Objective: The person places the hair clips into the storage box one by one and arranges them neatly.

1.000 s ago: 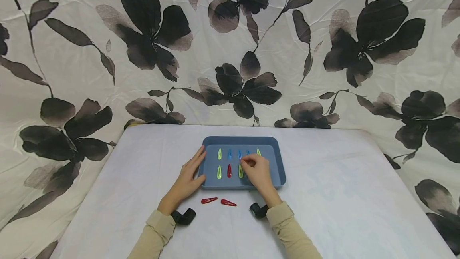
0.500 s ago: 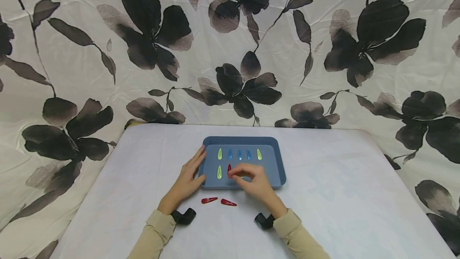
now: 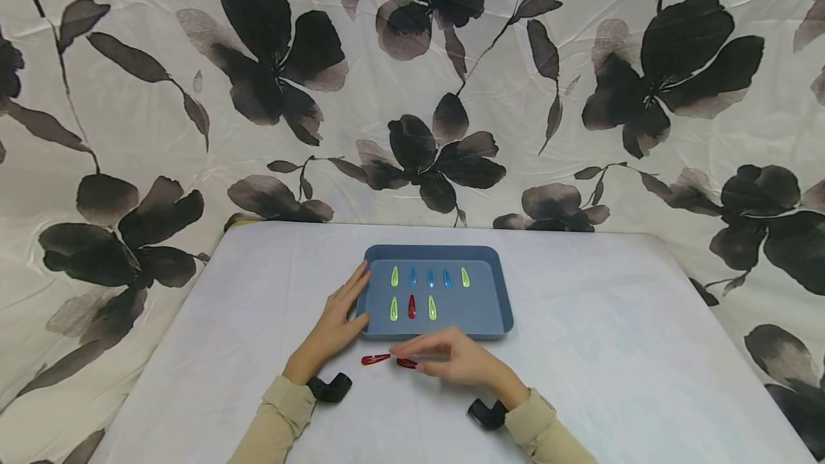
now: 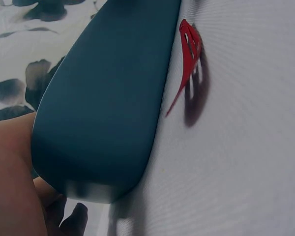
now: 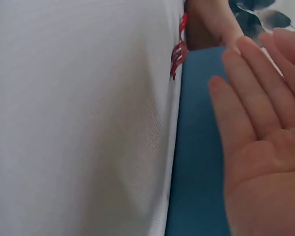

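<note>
In the head view, a blue-grey tray (image 3: 496, 306) holds two rows of snap hair clips. The back row has a yellow-green clip (image 3: 394, 276), several blue clips (image 3: 430, 278) and another yellow-green clip (image 3: 465, 277). A red clip (image 3: 412, 306) lies between two yellow-green ones in the front row. My left hand (image 3: 335, 317) rests against the tray's left side, fingers extended along the rim. Before the tray lie two loose red hair clips, the left one (image 3: 376, 359) uncovered. My right hand (image 3: 460, 358) hovers over the right one (image 3: 406, 363), partly covering it, fingers extended and thumb apart.
White cloth covers the table (image 3: 580, 321). A floral curtain (image 3: 412, 77) hangs behind it. Black wrist devices, one at the left wrist (image 3: 330, 387) and one at the right wrist (image 3: 487, 414), sit just above the tabletop.
My right hand has moved from the tray toward me, down to the loose red clips. The front-row yellow-green clip it covered now shows. The left hand has stayed put.
</note>
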A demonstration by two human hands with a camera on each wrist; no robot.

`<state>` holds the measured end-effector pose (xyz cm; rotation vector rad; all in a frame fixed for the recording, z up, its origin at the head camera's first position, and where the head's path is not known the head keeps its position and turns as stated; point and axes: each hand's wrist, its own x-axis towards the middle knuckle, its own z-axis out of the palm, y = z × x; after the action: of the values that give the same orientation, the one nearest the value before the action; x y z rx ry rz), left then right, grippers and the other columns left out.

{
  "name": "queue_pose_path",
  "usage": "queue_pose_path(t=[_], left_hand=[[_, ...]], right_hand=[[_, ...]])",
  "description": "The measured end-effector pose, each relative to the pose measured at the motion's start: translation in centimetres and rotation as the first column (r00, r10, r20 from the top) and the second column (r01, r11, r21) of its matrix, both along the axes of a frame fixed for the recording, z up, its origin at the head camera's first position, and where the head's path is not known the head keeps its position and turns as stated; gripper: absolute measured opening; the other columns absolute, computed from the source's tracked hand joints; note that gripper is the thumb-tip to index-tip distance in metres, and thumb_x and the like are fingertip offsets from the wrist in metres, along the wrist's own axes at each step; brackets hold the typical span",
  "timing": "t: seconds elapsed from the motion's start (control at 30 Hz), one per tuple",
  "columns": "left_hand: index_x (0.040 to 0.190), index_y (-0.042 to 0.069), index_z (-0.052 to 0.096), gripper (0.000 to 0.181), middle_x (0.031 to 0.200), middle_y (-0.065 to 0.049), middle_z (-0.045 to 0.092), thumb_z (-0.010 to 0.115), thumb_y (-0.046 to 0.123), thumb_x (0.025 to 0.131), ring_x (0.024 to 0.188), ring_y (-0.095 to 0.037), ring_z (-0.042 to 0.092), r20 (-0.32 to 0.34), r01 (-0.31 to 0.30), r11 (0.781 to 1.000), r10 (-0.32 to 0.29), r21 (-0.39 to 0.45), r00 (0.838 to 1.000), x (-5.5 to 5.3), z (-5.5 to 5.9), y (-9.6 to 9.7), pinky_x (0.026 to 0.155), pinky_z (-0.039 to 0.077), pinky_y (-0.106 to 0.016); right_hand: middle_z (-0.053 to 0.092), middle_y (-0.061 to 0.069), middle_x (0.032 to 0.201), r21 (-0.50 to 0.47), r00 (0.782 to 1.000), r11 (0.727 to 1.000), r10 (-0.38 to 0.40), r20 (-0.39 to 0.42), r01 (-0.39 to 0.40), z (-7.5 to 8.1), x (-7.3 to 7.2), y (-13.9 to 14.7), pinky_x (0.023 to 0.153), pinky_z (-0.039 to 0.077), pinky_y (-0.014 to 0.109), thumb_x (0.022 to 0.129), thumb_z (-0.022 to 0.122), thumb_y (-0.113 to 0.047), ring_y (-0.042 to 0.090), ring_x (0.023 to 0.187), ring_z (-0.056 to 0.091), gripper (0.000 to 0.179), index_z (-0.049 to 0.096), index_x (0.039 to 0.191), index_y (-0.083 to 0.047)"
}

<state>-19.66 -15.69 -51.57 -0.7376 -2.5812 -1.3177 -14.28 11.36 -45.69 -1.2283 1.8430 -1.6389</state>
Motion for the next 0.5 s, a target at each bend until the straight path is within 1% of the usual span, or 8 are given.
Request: queue_pose_path(t=[0.13,0.27,0.4,0.5], left_hand=[[0.152,-0.003,0.033,0.077,0.164,-0.009,0.019,0.060,0.001,0.081,0.148,-0.033,0.022,-0.001,-0.001,1.000,0.001,0.001,1.000,0.0,0.0,0.0,0.110,0.016,-0.066],[0.152,-0.004,0.032,0.077,0.164,-0.010,0.019,0.060,0.002,0.081,0.148,-0.034,0.022,-0.002,-0.005,1.000,0.005,-0.004,1.000,-0.1,0.0,0.0,0.109,0.016,-0.067],[0.152,-0.003,0.033,0.076,0.164,-0.010,0.019,0.059,0.002,0.081,0.149,-0.033,0.021,0.002,0.000,1.000,0.000,0.002,1.000,0.0,0.0,0.0,0.109,0.016,-0.067],[0.152,-0.003,0.033,0.076,0.164,-0.009,0.019,0.059,0.002,0.081,0.149,-0.032,0.022,0.002,0.002,1.000,-0.002,0.004,1.000,0.0,0.1,0.0,0.109,0.017,-0.067]], right_hand=[[0.055,0.030,0.135,0.027,0.999,0.998,0.053,0.012,-0.053,-0.4,-0.1,0.4,0.108,0.040,0.037,0.091,0.050,0.014,0.034,0.132,0.051,0.037,0.057,0.128,0.016],[0.050,0.031,0.139,0.052,0.994,0.993,0.101,0.049,-0.103,-0.7,-0.2,0.8,0.111,0.036,0.037,0.093,0.050,0.013,0.037,0.136,0.045,0.038,0.054,0.131,0.016],[0.051,0.030,0.139,0.083,0.992,0.991,0.103,0.066,-0.109,-1.7,-0.5,1.0,0.112,0.034,0.036,0.094,0.051,0.012,0.036,0.136,0.044,0.038,0.054,0.132,0.015],[0.054,0.025,0.139,0.107,0.996,0.990,0.086,0.036,-0.089,-2.9,-0.9,1.1,0.111,0.035,0.035,0.094,0.053,0.010,0.032,0.135,0.048,0.039,0.056,0.132,0.012]])
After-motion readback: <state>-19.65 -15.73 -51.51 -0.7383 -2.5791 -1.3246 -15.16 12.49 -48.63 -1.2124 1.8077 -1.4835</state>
